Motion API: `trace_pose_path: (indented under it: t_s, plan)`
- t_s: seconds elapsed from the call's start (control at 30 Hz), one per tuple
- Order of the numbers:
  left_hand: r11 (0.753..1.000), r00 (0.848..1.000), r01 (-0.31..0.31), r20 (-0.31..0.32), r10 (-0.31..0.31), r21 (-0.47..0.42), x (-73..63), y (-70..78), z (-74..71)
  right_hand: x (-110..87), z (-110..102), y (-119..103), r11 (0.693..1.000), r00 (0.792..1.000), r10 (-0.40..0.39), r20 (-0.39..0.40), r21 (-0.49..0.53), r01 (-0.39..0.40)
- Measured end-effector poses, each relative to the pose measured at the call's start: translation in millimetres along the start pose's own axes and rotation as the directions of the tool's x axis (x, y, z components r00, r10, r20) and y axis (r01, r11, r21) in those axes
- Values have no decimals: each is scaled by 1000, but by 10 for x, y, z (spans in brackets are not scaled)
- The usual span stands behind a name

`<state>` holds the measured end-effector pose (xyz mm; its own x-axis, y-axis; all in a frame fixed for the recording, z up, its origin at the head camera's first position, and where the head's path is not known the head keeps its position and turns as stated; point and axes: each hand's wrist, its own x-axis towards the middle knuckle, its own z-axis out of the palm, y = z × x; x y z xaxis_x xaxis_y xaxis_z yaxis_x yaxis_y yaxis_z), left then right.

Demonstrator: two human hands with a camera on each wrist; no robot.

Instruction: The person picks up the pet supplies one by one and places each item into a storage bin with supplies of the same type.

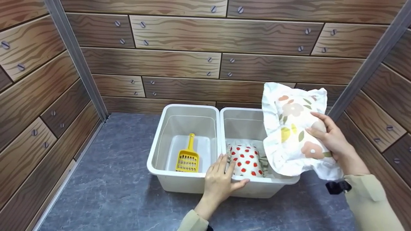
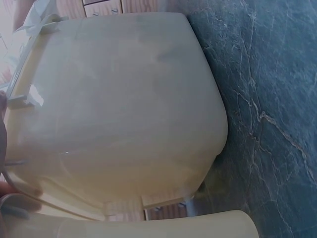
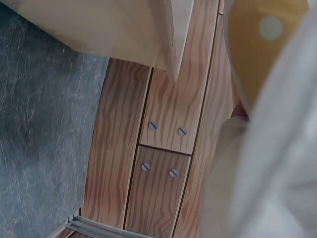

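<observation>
My right hand (image 1: 335, 139) grips a small floral pillow (image 1: 293, 128) with white ruffled edges at its right side. The pillow is held up, tilted, over the right part of the right-hand bin (image 1: 240, 109). Its pale fabric (image 3: 282, 178) fills the right side of the right wrist view. My left hand (image 1: 218, 183) rests on the front rims where the two bins meet, fingers extended and thumb spread. Inside the right-hand bin lies a white cushion with red strawberry-like spots (image 1: 245, 160). A yellow slotted litter scoop (image 1: 191, 143) lies in the left-hand bin (image 1: 191, 106).
Both off-white plastic bins stand side by side on a dark blue-grey marbled surface (image 1: 109, 179). Wood-patterned panels (image 1: 205, 35) enclose the back and both sides, with grey metal strips (image 1: 75, 54) at the corners. A bin's outer wall (image 2: 124, 89) fills much of the left wrist view.
</observation>
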<state>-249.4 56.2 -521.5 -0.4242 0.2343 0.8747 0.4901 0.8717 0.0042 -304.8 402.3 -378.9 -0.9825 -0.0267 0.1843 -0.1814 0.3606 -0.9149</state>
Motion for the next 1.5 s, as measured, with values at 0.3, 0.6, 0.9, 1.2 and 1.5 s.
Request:
trace_pose_path:
  t_s: [0.3,0.6,0.9,1.2,1.5]
  plan:
    - [1000,1000,-5,-13,5,7,13,-2,9,93,176,4,998,999,48,8,-37,-47]
    - [1000,1000,-2,-15,2,2,-1,1,7,139,345,24,994,993,104,51,11,-105]
    - [1000,1000,-6,-12,6,14,-5,-3,10,225,447,16,987,984,162,76,-5,-162]
    - [1000,1000,1,-8,-1,12,-8,4,12,269,597,23,979,974,203,103,-17,-202]
    - [1000,1000,-2,-20,2,17,-5,2,15,260,752,60,973,963,232,138,-49,-227]
